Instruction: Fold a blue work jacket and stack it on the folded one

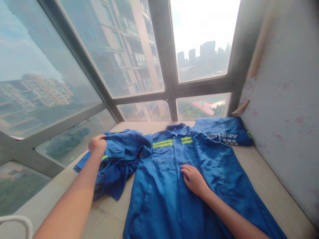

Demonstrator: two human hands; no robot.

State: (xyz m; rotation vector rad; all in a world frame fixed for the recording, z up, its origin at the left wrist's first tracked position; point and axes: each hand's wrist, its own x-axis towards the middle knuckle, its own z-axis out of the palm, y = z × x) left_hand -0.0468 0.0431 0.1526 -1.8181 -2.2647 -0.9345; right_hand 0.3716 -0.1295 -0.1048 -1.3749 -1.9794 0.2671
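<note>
A blue work shirt (161,186) with yellow-green reflective stripes lies spread face up on the stone window ledge (259,186), collar toward the glass. My right hand (193,179) rests flat on its front placket, fingers stretched out. My left hand (97,144) is closed on the cloth of a second, crumpled blue garment (119,159) lying to the left of the spread shirt.
A folded blue garment with white lettering (224,132) sits at the back right corner. Large windows (134,49) run along the far and left sides. A grey wall (286,99) bounds the right. A white curved rail (17,220) shows at the bottom left.
</note>
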